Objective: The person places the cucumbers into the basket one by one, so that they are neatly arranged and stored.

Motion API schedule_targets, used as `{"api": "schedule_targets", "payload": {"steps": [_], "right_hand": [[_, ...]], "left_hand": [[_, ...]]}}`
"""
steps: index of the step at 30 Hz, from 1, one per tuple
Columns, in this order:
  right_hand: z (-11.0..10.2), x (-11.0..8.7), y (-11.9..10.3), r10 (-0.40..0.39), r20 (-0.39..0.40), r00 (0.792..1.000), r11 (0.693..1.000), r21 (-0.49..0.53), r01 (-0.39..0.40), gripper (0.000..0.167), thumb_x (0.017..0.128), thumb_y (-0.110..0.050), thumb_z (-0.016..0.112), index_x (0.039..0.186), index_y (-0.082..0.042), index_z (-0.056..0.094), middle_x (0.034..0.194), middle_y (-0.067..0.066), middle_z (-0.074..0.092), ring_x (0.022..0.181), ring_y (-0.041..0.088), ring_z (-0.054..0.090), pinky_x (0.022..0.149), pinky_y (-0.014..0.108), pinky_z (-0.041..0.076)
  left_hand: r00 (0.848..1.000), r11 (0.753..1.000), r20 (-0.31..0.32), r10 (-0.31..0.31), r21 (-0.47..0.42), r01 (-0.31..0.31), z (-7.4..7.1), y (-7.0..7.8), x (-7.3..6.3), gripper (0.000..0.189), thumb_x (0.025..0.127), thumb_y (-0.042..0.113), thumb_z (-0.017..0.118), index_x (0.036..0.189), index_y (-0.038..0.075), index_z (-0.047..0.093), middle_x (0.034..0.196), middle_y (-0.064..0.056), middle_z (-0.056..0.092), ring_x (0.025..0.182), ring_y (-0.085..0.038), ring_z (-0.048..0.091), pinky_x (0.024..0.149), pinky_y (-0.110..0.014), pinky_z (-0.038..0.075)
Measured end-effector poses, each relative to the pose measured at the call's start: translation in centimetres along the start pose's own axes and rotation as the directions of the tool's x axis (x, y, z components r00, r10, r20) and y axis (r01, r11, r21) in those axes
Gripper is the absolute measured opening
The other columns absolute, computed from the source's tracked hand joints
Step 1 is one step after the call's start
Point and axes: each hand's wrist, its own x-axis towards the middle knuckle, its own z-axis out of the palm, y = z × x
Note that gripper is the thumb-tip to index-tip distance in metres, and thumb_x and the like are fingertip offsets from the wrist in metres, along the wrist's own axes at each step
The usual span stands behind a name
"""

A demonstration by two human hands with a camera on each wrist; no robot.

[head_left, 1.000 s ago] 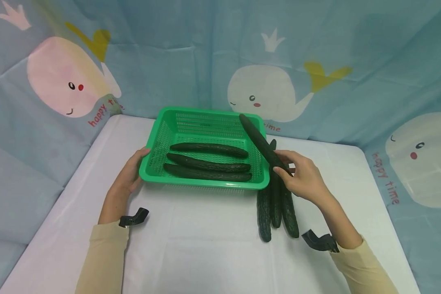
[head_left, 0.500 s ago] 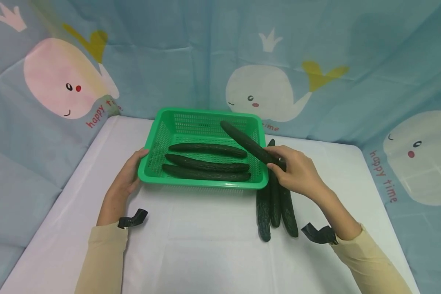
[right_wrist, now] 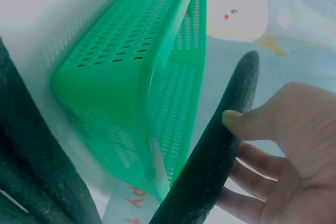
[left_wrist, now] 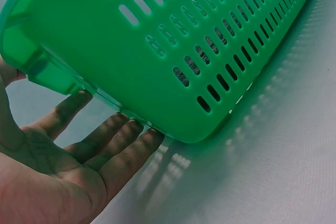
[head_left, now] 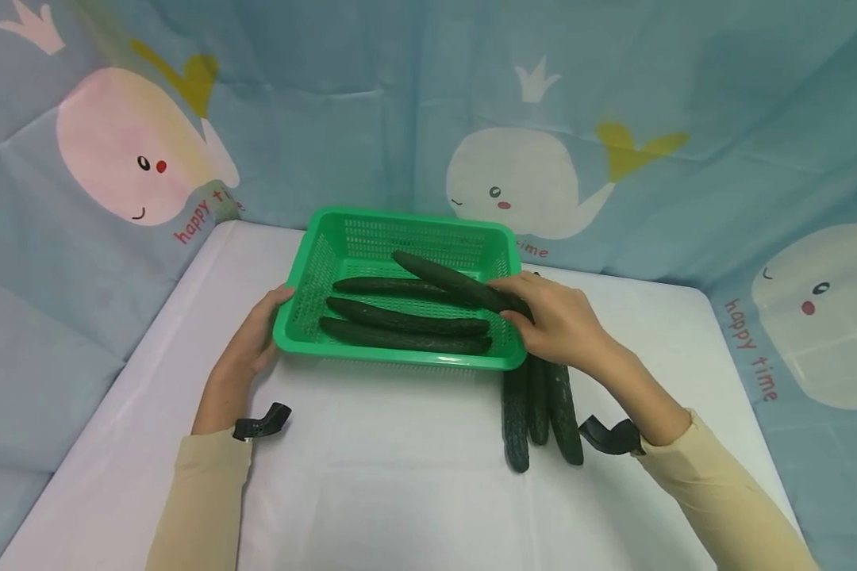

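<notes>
My right hand (head_left: 557, 321) grips a dark green cucumber (head_left: 446, 277) near its right end. The cucumber slants over the right part of the green plastic basket (head_left: 396, 358), with its far end over the basket's inside. Three more cucumbers (head_left: 407, 321) lie side by side in the basket. At the basket's left side is my left hand (head_left: 253, 337); in the left wrist view its fairly straight fingers (left_wrist: 128, 161) touch the outer wall. The right wrist view shows the thumb (right_wrist: 244, 124) on the held cucumber, with fingers on its other side.
Three cucumbers (head_left: 539, 404) lie on the white tablecloth (head_left: 400, 476) beside the basket's right end, their far ends partly hidden by the basket and my right hand. A blue curtain (head_left: 371, 119) with whale prints hangs behind and at the sides.
My right hand has moved left and slightly up in the view with the cucumber, which has come down lower and flatter over the basket. The left hand has stayed at the basket.
</notes>
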Motion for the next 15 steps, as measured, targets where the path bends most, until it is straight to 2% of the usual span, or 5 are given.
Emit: {"api": "schedule_targets", "payload": {"steps": [4,6,10,15], "right_hand": [[0.0,1.3,-0.3,-0.024,0.011,1.0,1.0,-0.008,0.024,0.042,0.1,-0.014,0.073,0.142,-0.015,0.067,0.131,0.007,0.074,0.094,0.024,0.072,0.053,0.032,0.046],[0.0,2.0,-0.5,-0.031,0.022,0.999,0.999,-0.01,0.031,0.043,0.1,-0.015,0.073,0.142,-0.016,0.067,0.131,0.006,0.074,0.093,0.023,0.071,0.052,0.03,0.043],[0.2,3.1,-1.1,-0.031,0.048,0.998,0.999,-0.002,0.032,0.043,0.1,-0.016,0.073,0.143,-0.017,0.067,0.13,0.005,0.073,0.085,0.021,0.068,0.05,0.03,0.041],[1.1,4.3,-1.8,-0.045,0.06,0.997,0.999,0.028,0.043,0.042,0.101,-0.016,0.072,0.143,-0.017,0.067,0.135,0.007,0.072,0.084,0.021,0.069,0.052,0.031,0.043]], "left_hand": [[1.0,1.0,-0.013,0.013,-0.004,-0.013,0.2,0.1,0.1,0.077,0.108,0.057,0.045,0.17,0.019,0.021,0.174,-0.011,0.028,0.141,-0.007,0.047,0.102,-0.009,0.051],[1.0,1.0,-0.015,0.021,-0.007,-0.021,0.2,0.1,0.2,0.077,0.108,0.057,0.046,0.17,0.018,0.023,0.173,-0.011,0.03,0.135,-0.001,0.048,0.101,-0.008,0.051],[1.0,0.999,-0.007,0.028,-0.016,-0.028,0.1,0.2,0.3,0.076,0.107,0.057,0.046,0.17,0.018,0.024,0.172,-0.01,0.031,0.134,0.0,0.048,0.101,-0.008,0.051],[1.0,1.0,-0.003,-0.015,-0.015,0.015,-0.1,0.0,0.2,0.077,0.107,0.059,0.046,0.17,0.022,0.022,0.173,-0.008,0.029,0.136,-0.002,0.047,0.109,-0.014,0.049]]}}
